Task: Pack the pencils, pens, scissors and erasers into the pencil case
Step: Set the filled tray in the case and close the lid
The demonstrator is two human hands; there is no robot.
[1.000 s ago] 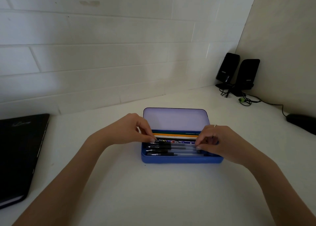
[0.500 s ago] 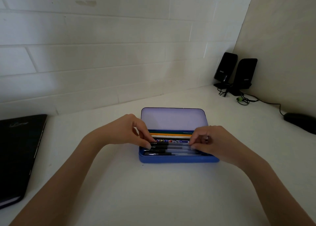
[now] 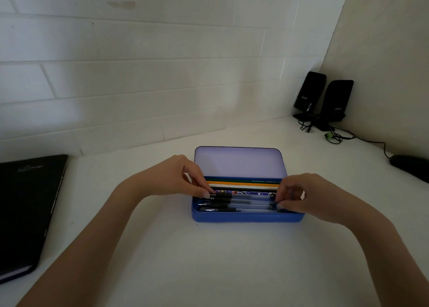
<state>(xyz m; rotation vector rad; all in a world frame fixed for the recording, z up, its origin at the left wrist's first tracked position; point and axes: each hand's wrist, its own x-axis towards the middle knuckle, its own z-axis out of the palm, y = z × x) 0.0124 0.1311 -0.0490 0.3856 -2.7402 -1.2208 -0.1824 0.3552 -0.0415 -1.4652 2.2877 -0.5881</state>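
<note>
Here, looking down from my head, the blue rectangular metal pencil case (image 3: 246,215) sits open on the white counter (image 3: 209,260), its pale lilac lid (image 3: 238,161) tilted up and back toward the wall. Inside, coloured pencils (image 3: 241,184) lie lengthwise along the far side, and clear pens with black grips (image 3: 234,205) lie in rows along the near side. My left hand (image 3: 173,178) reaches over the case's left end, its fingers (image 3: 204,194) pinched on the black end of the farthest pen. My right hand (image 3: 308,198) covers the case's right end, fingers (image 3: 279,204) curled down onto the pens' other ends; whether they grip one pen or just press on the row, I cannot tell.

A closed black laptop (image 3: 25,209) lies at the counter's left edge, well apart from the case. In the far right corner stand two black speakers (image 3: 325,100) with tangled cables (image 3: 334,136), and a dark computer mouse (image 3: 411,166) lies near the right wall. White brick-pattern wall (image 3: 139,74) rises behind.
</note>
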